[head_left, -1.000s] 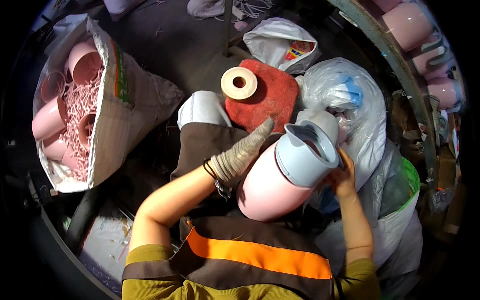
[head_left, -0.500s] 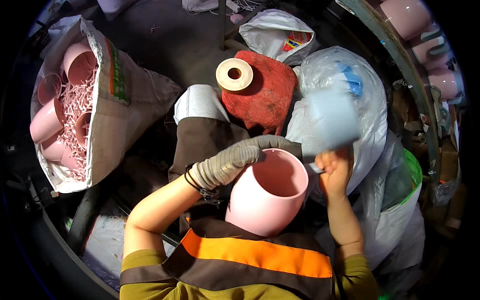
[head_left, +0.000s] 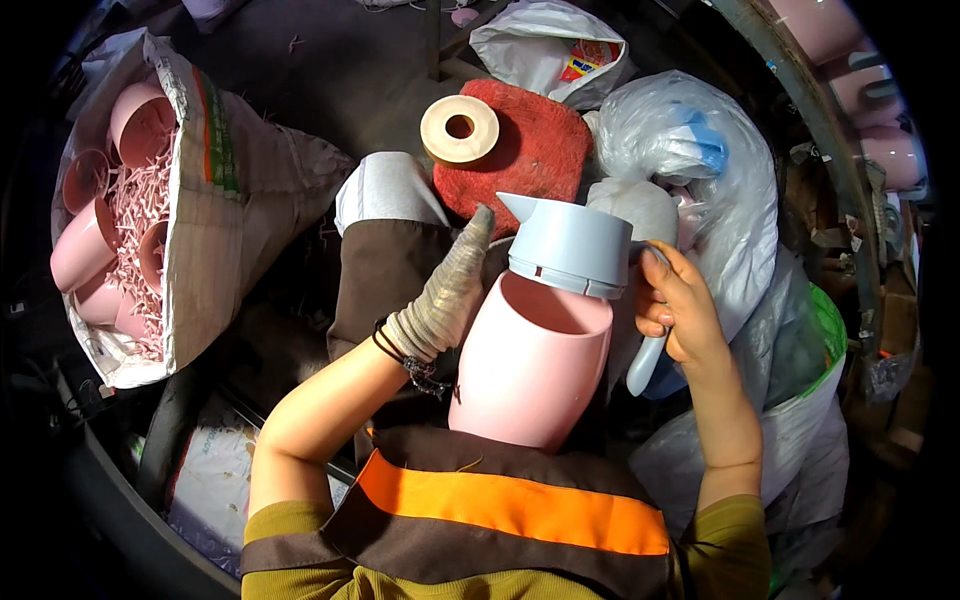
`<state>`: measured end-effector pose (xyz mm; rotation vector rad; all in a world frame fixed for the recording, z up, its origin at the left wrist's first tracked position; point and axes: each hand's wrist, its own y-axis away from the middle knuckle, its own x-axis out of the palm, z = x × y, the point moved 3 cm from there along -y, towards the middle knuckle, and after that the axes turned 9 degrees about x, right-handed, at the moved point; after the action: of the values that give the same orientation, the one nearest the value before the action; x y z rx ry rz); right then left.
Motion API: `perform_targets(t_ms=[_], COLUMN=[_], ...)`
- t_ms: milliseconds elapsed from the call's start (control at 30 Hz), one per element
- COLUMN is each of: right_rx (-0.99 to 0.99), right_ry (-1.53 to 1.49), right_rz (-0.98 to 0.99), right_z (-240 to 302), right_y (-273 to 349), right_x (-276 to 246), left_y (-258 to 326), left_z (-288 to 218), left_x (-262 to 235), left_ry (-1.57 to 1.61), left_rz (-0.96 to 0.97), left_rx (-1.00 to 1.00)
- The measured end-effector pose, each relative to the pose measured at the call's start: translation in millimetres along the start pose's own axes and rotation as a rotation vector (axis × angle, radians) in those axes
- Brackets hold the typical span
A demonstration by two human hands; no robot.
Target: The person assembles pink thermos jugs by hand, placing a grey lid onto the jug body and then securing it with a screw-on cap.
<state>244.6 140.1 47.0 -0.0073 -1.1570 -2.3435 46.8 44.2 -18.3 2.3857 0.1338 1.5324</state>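
A pink rounded jug body (head_left: 525,385) stands on my lap against the apron, its round mouth facing up. In my right hand (head_left: 680,305) is the grey handle of a light blue jug top (head_left: 570,245), with a pointed spout to the left. The top sits just above the far side of the mouth, tilted; whether it touches the rim I cannot tell. My left hand (head_left: 450,290), in a grey glove, is at the body's left side with its fingers stretched out and gripping nothing.
A white woven sack (head_left: 240,230) at left holds pink jug bodies and small pink pieces. Ahead, a roll of tape (head_left: 460,130) lies on a red pad (head_left: 530,140). Clear plastic bags (head_left: 690,150) bulge at right, beside a metal frame (head_left: 830,140) with pink jugs beyond.
The light blue top has come left and down, from the right side to over the pink body's mouth. My left hand has let go of the rim and its fingers have straightened upward.
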Motion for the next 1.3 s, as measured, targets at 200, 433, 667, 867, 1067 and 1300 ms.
perform_targets(t_ms=[200, 433, 667, 867, 1067, 1300], right_rx=[-0.052, -0.049, -0.117, -0.216, -0.238, -0.166], right_ry=[-0.047, -0.018, 0.049, 0.282, 0.396, 0.487], right_rz=[0.037, 0.118, 0.085, 0.023, 0.0, 0.07], right_z=[-7.7, -12.4, -19.7, -24.8, -28.2, -35.2], right_y=[-5.7, -9.0, -14.7, -21.3, -18.3, -7.0], right_x=[-6.8, -11.0, -15.8, -17.5, -13.9, -19.4], left_y=[-1.2, -4.4, -4.7, 8.2, 17.9, 27.5], left_z=[3.6, 5.2, 8.3, 6.4, -6.2, 0.2], left_x=[-5.5, -5.2, -9.4, -6.4, -2.9, 8.4], left_ry=[0.061, 0.039, -0.008, -0.123, -0.553, -0.567], left_rz=[0.001, 0.009, 0.0, 0.118, 0.224, 0.19], left_rx=[-0.032, -0.003, 0.023, 0.03, -0.049, -0.056])
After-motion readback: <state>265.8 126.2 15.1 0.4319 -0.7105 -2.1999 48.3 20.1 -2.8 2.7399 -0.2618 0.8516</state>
